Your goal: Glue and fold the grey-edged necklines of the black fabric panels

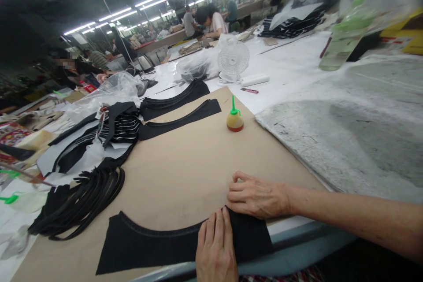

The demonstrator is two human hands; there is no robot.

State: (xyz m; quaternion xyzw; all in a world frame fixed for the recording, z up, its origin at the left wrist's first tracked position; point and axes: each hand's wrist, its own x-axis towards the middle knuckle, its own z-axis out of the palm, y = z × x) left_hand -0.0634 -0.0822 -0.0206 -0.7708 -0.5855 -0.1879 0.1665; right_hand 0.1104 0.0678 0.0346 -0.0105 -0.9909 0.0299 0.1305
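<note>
A black curved fabric piece lies flat along the table's near edge, with a raised seam along its concave upper side. My left hand rests palm down on it, fingers stretched out and lying flat. Just to the right, my right hand is closed, its curled fingers pinching the upper edge of the same piece. The fingertips' exact grip is hidden. Beneath is a tan sheet. Farther up the sheet stands a small squeeze bottle of amber liquid with a green nozzle.
Black strips lie bundled at left, near a stack of striped dark pieces. More curved black pieces lie beyond. A white fan, a cutter knife and a water bottle stand or lie farther back. Other people work in the background.
</note>
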